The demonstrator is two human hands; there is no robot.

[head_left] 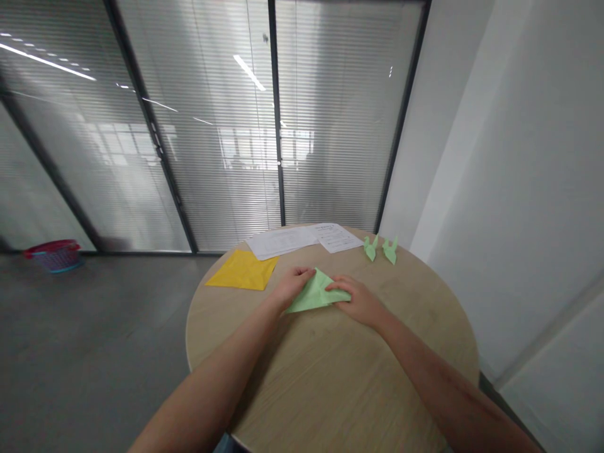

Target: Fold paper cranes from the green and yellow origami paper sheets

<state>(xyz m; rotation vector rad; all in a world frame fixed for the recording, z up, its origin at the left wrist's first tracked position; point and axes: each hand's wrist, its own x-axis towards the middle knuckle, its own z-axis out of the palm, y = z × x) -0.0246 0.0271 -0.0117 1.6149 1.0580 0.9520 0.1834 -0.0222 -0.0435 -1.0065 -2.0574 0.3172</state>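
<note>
**Green paper (312,296) in two hands at a round table (302,390)**

At far left, a red-and-blue basket (55,255) sits on the grey floor (117,340), near a glass partition (231,189) with blinds that spans the background. Next comes the table's left side, where a yellow sheet (243,270) lies flat, its upper edge close to white printed pages (283,241) spread along the far rim.

The left hand (295,284) is mostly closed, fingers curled, gripping the green paper along its left side, with thumb and fingertips near the top corner. The paper, roughly triangular and creased, is just beyond the table's middle, between the hands. The right hand (358,301) is partly curled and has hold of the paper's right corner, some fingers lying over its face; exactly how the thumb presses is too small to tell.

Further right, two small folded green figures (370,249) stand side by side, apart from the hands, near the table's far edge. A white wall (533,189) closes the right side.
</note>
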